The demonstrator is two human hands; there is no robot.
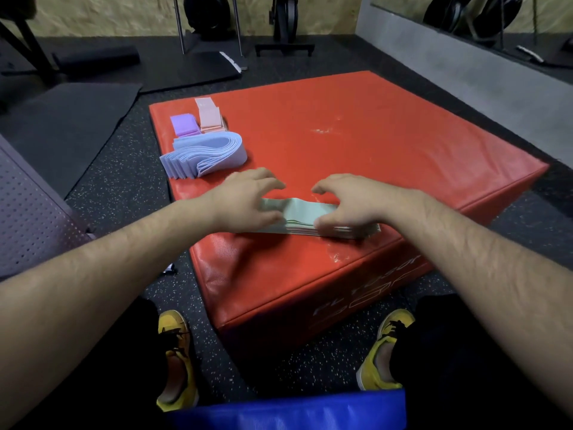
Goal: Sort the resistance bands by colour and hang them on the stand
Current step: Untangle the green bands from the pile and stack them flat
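While the left hand (248, 200) and right hand (350, 203) arch half-curled fingers (273, 181) over a flat stack of pale green elastic bands (305, 217) on a red padded surface (372, 135), thumbs at its near edge, I cannot tell whether they grip it. Beyond the left fingers lie a pale blue looped pile (207, 153), then a purple folded stack (185, 125) and a pink folded stack (210, 117). Sorting looks nearly done; hanging seems not yet begun.

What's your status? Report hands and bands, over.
Left hand and right hand on green bands, grip unclear. Sorted on red pad: pale blue bands, purple bands, pink bands. Nothing blocking.
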